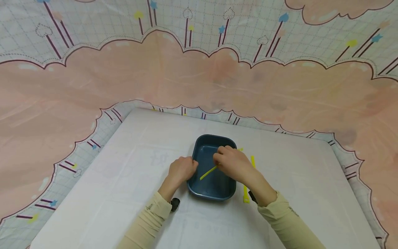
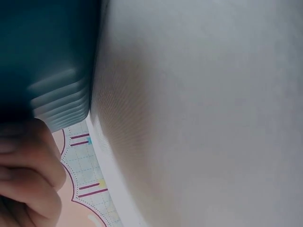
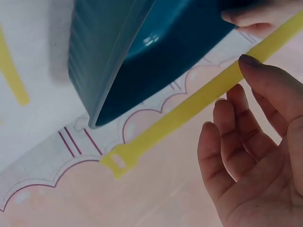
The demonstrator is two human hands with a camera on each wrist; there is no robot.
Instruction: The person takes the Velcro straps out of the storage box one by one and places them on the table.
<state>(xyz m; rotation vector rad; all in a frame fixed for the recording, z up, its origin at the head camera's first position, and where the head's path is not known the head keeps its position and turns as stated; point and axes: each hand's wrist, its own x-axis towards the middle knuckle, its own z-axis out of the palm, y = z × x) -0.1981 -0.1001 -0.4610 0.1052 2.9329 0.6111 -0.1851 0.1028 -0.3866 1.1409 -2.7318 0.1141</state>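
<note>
A dark blue rectangular tray sits on the white table. My left hand grips its left rim with curled fingers, seen close against the ribbed outer wall in the left wrist view. Above the tray, my right hand pinches a yellow cable tie between thumb and fingertips. The tie is a flat strap with a slotted head at one end, and it slants over the tray. Another yellow strap lies on the table right of the tray, partly hidden by my right forearm.
The white tabletop reaches out on all sides of the tray. Behind and around it hangs a peach cloth printed with scalloped edges and candle-like shapes. A small black object is at my left wrist.
</note>
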